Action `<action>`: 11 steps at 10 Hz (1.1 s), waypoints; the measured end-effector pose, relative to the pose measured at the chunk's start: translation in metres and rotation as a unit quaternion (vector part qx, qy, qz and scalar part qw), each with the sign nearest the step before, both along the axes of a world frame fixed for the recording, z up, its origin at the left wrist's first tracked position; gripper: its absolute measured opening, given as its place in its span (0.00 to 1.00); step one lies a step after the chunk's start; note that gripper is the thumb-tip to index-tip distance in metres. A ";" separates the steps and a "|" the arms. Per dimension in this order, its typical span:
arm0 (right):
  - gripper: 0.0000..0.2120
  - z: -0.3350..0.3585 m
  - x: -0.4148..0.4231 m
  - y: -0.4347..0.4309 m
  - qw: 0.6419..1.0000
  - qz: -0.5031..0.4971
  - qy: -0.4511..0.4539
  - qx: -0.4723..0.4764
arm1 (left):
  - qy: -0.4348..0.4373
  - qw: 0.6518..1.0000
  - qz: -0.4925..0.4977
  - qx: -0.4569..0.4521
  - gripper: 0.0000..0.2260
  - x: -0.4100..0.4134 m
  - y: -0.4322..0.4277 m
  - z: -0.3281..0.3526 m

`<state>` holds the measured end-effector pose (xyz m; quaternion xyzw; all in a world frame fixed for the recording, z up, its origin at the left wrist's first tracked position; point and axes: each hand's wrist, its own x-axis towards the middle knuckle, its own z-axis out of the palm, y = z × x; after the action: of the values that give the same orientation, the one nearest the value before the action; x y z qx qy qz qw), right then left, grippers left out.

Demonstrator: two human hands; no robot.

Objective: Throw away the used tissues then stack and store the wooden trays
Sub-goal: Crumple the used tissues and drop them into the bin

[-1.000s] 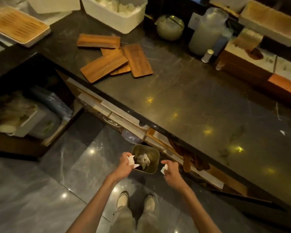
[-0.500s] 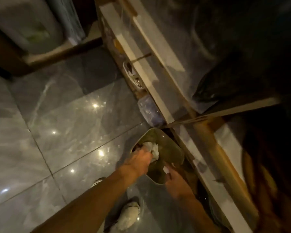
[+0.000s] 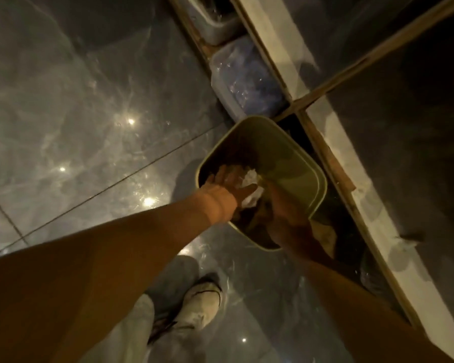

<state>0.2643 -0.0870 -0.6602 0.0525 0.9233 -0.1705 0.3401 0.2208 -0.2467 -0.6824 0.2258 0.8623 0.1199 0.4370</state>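
Your left hand [image 3: 227, 183] reaches into green bin [image 3: 303, 169], fingers spread flat, holding nothing. Your right hand [image 3: 282, 208] sits low inside bin too; too dark there, cannot tell if it grips anything. White tissues [image 3: 250, 188] lie in bin, between your two hands. Bin stands on shiny floor [image 3: 76, 127], tucked against counter's bottom edge, just beside clear plastic box [image 3: 243, 82]. Your shoe [image 3: 203, 303] near bin.

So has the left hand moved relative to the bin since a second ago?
Yes. The left hand was outside the bin's near rim, holding a tissue; it now reaches past that rim with fingers spread, above the tissues inside.
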 end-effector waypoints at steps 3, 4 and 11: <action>0.27 0.141 0.025 -0.016 0.991 -0.108 0.062 -0.050 | 0.122 0.991 0.032 0.033 0.19 0.022 -0.078 0.171; 0.24 0.230 0.034 -0.029 0.985 -0.103 0.080 -0.115 | 0.134 0.988 0.064 0.045 0.15 0.028 -0.102 0.265; 0.18 0.624 0.155 0.010 0.976 -0.096 0.160 -0.114 | 0.206 0.956 0.210 0.000 0.14 0.148 -0.135 0.673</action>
<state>0.4192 -0.0766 -0.0365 0.0738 0.9308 -0.3130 0.1737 0.3688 -0.3821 -0.0094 0.0599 0.9615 0.1601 0.2152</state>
